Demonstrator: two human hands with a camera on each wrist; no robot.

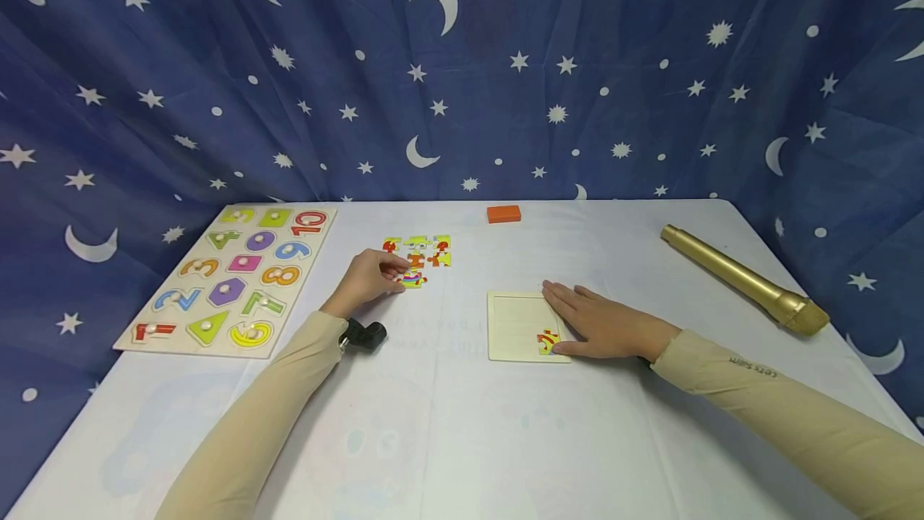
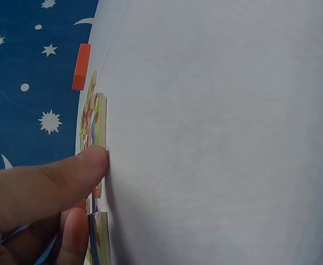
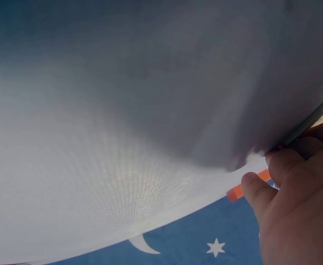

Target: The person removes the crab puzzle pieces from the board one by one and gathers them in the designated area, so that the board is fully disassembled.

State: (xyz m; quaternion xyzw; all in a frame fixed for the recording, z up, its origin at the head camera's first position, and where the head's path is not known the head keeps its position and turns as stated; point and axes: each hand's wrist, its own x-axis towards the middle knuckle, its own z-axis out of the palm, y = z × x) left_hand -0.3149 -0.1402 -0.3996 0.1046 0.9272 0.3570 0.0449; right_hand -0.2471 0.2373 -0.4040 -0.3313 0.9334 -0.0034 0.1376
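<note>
My left hand (image 1: 371, 275) is at the near left of a cluster of jigsaw pieces (image 1: 440, 251). Its thumb and fingers pinch the nearest piece, a rainbow-striped puzzle piece (image 1: 412, 279); in the left wrist view the thumb (image 2: 89, 165) lies against that piece's edge. My right hand (image 1: 602, 323) rests with straight fingers on the right side of a square wooden puzzle tray (image 1: 493, 327). One red and yellow puzzle piece (image 1: 547, 342) sits in the tray's near right corner, close to the right thumb. Part of the tray's right rim is hidden under that hand.
At left lies a number-and-shape peg board (image 1: 289, 295). An orange block (image 1: 504, 214) stands near the table's back edge. A gold microphone (image 1: 743, 275) lies at the right. Behind the white-covered table (image 1: 447, 440) hangs a blue starry curtain (image 1: 491, 135).
</note>
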